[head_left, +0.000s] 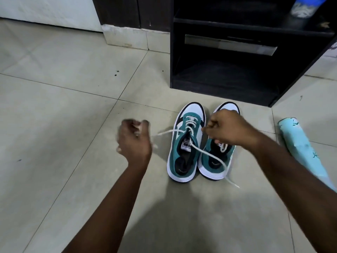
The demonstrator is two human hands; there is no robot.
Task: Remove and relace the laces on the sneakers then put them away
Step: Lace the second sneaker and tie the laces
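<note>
Two teal, white and black sneakers stand side by side on the tiled floor, toes pointing away from me. The left sneaker (187, 145) has a white lace (207, 152) threaded through its lower eyelets. One lace end runs left to my left hand (134, 139), which is blurred and grips it. The other end trails across the right sneaker (217, 161) to the floor behind its heel. My right hand (226, 127) is curled above the right sneaker's front, pinching the lace beside the left sneaker's eyelets.
A black cabinet (237, 84) with an open lower shelf stands just beyond the sneakers. A light-blue cylindrical roll (302, 152) lies on the floor at the right, beside my right forearm. A wall corner (125, 39) is at the back.
</note>
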